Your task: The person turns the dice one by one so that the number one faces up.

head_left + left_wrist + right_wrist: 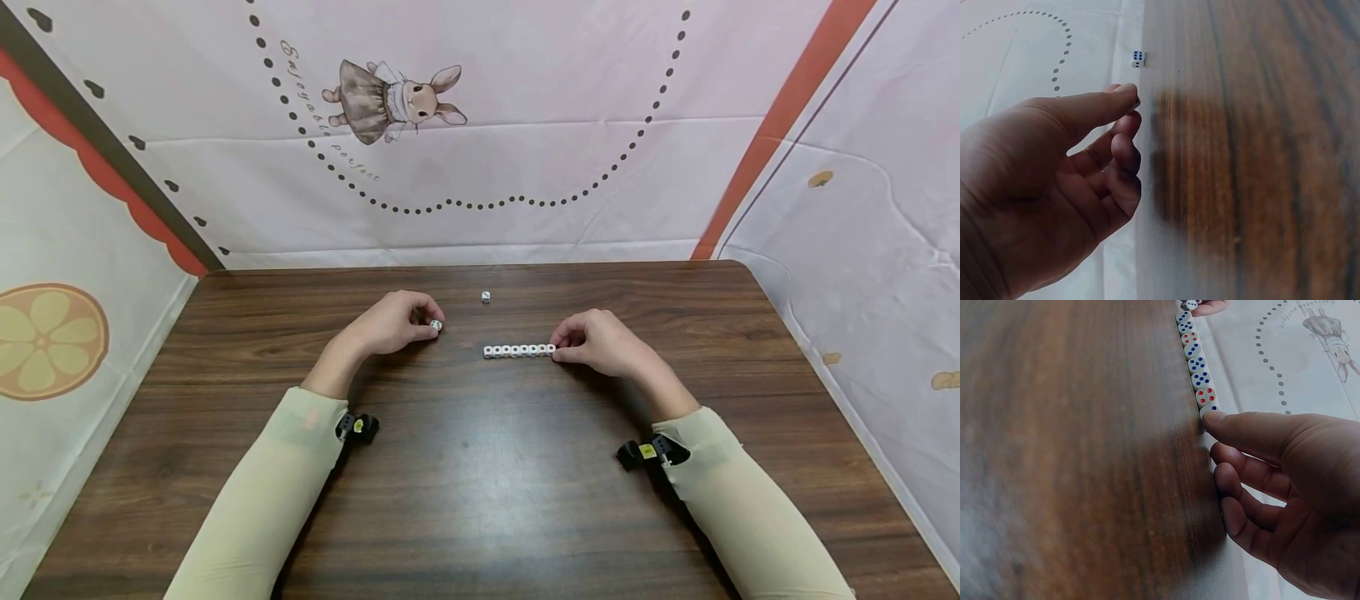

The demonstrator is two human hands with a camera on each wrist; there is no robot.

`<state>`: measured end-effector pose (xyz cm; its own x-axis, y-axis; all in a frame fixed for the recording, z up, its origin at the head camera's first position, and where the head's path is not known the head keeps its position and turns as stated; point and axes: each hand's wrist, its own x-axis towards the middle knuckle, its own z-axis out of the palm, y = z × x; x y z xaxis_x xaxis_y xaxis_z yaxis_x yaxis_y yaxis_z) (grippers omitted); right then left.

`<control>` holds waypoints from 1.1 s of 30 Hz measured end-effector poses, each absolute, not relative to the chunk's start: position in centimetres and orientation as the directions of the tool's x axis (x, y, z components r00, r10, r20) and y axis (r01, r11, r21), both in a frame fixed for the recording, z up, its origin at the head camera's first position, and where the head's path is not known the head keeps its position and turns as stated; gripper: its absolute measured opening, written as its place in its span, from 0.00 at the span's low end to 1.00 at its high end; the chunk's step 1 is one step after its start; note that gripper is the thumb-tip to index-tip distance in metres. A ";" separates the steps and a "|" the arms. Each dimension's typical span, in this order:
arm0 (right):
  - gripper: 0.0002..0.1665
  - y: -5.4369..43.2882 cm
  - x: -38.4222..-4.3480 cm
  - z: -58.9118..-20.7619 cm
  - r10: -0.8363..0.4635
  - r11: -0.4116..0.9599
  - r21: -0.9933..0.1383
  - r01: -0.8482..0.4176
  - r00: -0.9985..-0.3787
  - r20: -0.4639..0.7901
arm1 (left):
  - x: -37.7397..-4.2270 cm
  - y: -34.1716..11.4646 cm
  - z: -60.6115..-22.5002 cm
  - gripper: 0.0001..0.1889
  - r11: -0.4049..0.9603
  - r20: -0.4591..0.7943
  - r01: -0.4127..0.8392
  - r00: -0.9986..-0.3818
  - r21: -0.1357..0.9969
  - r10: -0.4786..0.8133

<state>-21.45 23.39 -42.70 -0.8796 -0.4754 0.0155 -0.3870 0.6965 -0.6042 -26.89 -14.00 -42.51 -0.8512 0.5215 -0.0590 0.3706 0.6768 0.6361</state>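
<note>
My left hand (pixel 390 322) pinches a white die (pixel 436 325) between thumb and fingers, left of a straight row of dice (pixel 519 351). The left wrist view shows that hand (pixel 1063 165) from the thumb side, its die mostly hidden by the fingertips. At the row's right end, my right hand (pixel 602 342) grips the last die with thumb and index finger. In the right wrist view the row (pixel 1197 364) shows blue and red pips, and the thumb partly covers the end die. A single die (pixel 486 297) stands apart, behind the row.
Everything lies on a dark wood-grain table (pixel 480 492). Its back edge meets a pale printed cloth (pixel 525 158) with a rabbit drawing (pixel 393 102). More cloth hangs at both sides. Each wrist wears a black camera strap.
</note>
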 end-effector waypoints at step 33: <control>0.05 23.5 -21.5 -42.8 -0.465 0.702 -0.612 -0.364 -0.885 -0.007 | -27.0 -14.4 -42.9 0.06 0.703 -0.056 0.328 -0.885 0.632 0.463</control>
